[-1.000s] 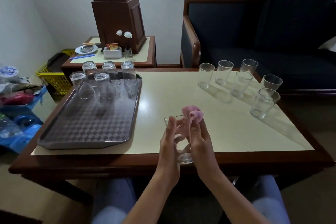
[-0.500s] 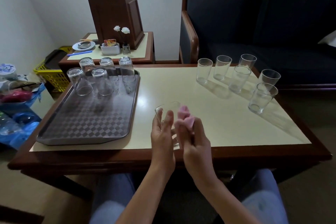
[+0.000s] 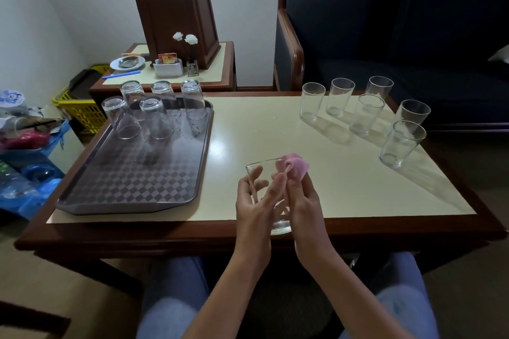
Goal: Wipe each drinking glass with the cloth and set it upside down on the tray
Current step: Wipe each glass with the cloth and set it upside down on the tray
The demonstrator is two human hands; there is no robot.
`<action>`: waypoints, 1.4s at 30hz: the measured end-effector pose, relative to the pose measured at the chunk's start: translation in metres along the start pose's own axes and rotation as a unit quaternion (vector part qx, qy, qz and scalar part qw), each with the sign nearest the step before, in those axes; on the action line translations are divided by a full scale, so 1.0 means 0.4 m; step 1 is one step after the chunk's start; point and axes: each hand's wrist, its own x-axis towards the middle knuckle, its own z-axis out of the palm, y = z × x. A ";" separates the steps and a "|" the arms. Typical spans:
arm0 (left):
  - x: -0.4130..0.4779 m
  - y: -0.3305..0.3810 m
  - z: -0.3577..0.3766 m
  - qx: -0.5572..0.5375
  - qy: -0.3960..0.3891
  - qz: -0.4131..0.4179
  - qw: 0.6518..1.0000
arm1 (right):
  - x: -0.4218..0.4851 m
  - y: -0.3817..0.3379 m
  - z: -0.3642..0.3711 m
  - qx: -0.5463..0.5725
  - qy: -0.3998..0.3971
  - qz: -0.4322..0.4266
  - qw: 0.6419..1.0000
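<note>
My left hand (image 3: 254,202) holds a clear drinking glass (image 3: 265,173) above the table's near edge, its mouth tilted away from me. My right hand (image 3: 303,201) pinches a pink cloth (image 3: 293,164) over the glass rim, with part of the cloth inside the glass. Several wiped glasses (image 3: 154,115) stand upside down at the far end of the grey checkered tray (image 3: 132,181) on the left. Several upright glasses (image 3: 366,114) wait at the table's far right.
The cream-topped table (image 3: 248,129) has a dark wooden rim. A side table (image 3: 165,74) with a wooden box, a dish and flowers stands behind the tray. A dark sofa (image 3: 399,36) is at the back right. A yellow basket (image 3: 80,107) and blue bags sit to the left.
The glass has been turned in my hands, and the cloth has shifted along its rim. Both hands stay over the table's near edge.
</note>
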 end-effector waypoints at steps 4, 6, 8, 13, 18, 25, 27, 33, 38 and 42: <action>0.011 0.003 -0.013 0.022 0.008 0.006 1.000 | -0.008 0.021 -0.001 0.054 0.033 0.050 0.997; 0.011 -0.005 -0.014 0.052 0.026 0.034 0.998 | -0.022 0.026 0.004 0.051 0.041 0.030 0.997; 0.002 -0.015 -0.010 0.069 0.045 0.041 0.996 | -0.039 0.032 0.011 0.042 0.051 -0.001 0.998; -0.005 -0.020 0.001 0.043 0.029 0.007 0.999 | -0.044 0.046 0.019 -0.014 0.052 -0.029 0.998; 0.002 -0.032 -0.001 0.032 0.011 0.000 0.999 | 0.005 0.017 -0.008 0.027 0.035 0.045 0.998; 0.038 0.000 -0.017 0.018 0.031 -0.024 0.999 | -0.023 0.061 -0.003 0.021 0.056 0.112 0.992; 0.054 0.003 -0.022 -0.007 0.081 -0.061 0.995 | -0.036 0.071 -0.003 0.004 0.054 0.083 0.995; 0.066 0.014 -0.024 -0.181 0.086 -0.241 0.950 | -0.057 0.086 0.008 -0.084 0.012 -0.163 0.983; 0.067 0.019 -0.021 -0.315 0.035 -0.301 0.899 | -0.018 0.138 -0.032 -0.275 -0.009 -0.312 0.909; 0.070 0.003 -0.002 -0.244 0.099 -0.232 0.936 | -0.029 0.089 0.007 -0.085 0.036 -0.166 0.982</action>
